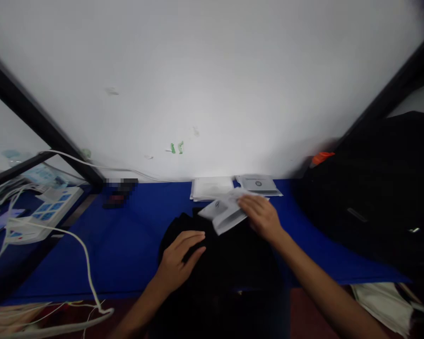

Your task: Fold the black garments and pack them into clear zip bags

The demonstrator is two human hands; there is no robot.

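Note:
My right hand (261, 215) grips one edge of a translucent plastic pouch (226, 210) with a small dark mark, its loose end hanging to the left. The pouch is over a black fabric item (229, 254) that lies at the table's front; its kind is too dark to make out. Over the left part of that fabric is my left hand (182, 259), fingers apart and nothing in them. Just behind the pouch lie a stack of white packets (212, 187) and, to its right, another clear packet (259, 184) with a dark round mark.
A blue cloth (120, 249) covers the table, against a white wall (212, 84). At left is a white power strip (49, 214) with cables (86, 254). A dark object (120, 193), partly pixelated, lies at the back left. A large black bag (367, 202) fills the right side.

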